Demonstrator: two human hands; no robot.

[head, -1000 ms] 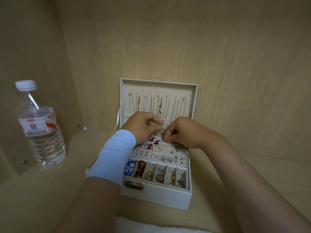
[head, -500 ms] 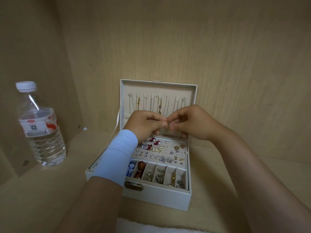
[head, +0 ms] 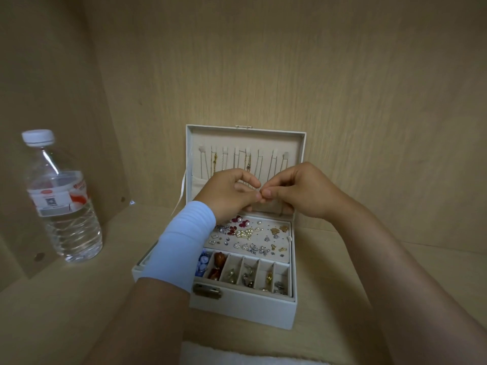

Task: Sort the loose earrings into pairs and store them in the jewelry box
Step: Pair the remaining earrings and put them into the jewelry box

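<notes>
Earring, seemingly, pinched by left hand, right hand.

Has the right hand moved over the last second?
Yes: the right hand, pinching an earring, rose off the stud panel to the necklaces in the jewelry box lid.

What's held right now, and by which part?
A tiny item, probably an earring, pinched between the fingertips of left hand and right hand above the jewelry box; which part, too small to tell.
</notes>
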